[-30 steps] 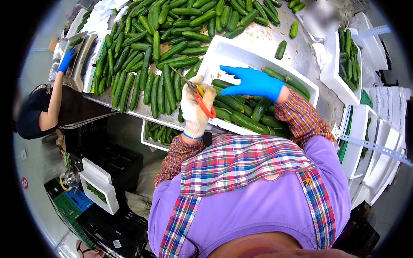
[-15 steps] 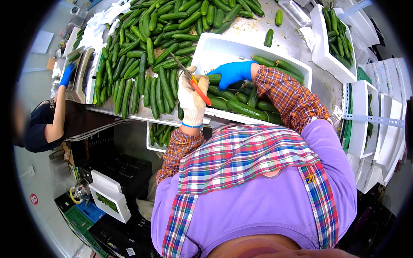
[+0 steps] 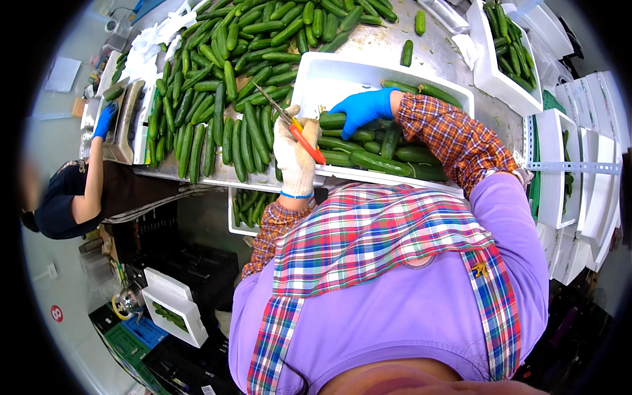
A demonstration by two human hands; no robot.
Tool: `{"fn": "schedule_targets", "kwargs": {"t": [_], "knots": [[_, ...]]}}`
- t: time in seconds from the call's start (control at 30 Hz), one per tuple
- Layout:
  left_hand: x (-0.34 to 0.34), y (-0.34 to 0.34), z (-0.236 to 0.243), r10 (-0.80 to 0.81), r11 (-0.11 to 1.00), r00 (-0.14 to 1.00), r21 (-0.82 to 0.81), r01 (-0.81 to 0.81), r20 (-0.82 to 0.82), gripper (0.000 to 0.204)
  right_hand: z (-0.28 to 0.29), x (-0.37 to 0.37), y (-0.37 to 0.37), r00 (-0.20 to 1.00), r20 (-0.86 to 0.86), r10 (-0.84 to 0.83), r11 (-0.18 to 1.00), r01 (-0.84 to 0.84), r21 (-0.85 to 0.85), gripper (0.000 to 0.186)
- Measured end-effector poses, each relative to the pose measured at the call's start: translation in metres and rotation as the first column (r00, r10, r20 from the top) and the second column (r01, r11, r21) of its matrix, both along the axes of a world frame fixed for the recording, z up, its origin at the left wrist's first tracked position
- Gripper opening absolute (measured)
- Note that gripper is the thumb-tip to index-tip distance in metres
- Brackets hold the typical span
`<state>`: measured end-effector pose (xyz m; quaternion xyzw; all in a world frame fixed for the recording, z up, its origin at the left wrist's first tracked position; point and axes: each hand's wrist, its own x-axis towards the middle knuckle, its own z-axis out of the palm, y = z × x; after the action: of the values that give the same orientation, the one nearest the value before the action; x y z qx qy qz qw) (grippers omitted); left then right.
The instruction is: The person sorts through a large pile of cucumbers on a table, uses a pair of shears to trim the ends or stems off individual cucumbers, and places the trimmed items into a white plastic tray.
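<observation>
At mid-frame, your right hand (image 3: 364, 110) covers one end of a cucumber (image 3: 331, 121), so its hold is hard to judge. Your left hand (image 3: 294, 158) hides part of the snips (image 3: 307, 143). The top edge crops the cucumber heap (image 3: 263, 27); far left, a co-worker's head (image 3: 30, 172) is blurred.

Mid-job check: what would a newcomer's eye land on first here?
The big heap of green cucumbers across the top of the view, on the metal table, draws the eye first. Next is the blue-gloved right hand, closed around a cucumber in the white box. To its left, orange-handled shears stand out in the white-gloved left hand.
</observation>
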<state>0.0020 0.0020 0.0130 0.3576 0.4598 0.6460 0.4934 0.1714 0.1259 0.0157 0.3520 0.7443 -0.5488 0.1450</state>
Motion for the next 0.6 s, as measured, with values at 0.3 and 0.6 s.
{"fn": "schedule_targets", "kwargs": {"t": [0.3,0.6], "knots": [[-0.001,-0.001,-0.001,-0.047,0.998,0.999,-0.036,0.047,0.0,0.041,0.012,-0.021,-0.001,0.98,0.164,0.117,0.99,-0.129,0.06,0.054],[-0.001,-0.003,-0.002,-0.078,0.997,0.996,-0.007,0.079,0.047,0.044,0.014,-0.019,0.013,0.956,0.161,0.247,0.961,-0.22,-0.167,0.054]]}}
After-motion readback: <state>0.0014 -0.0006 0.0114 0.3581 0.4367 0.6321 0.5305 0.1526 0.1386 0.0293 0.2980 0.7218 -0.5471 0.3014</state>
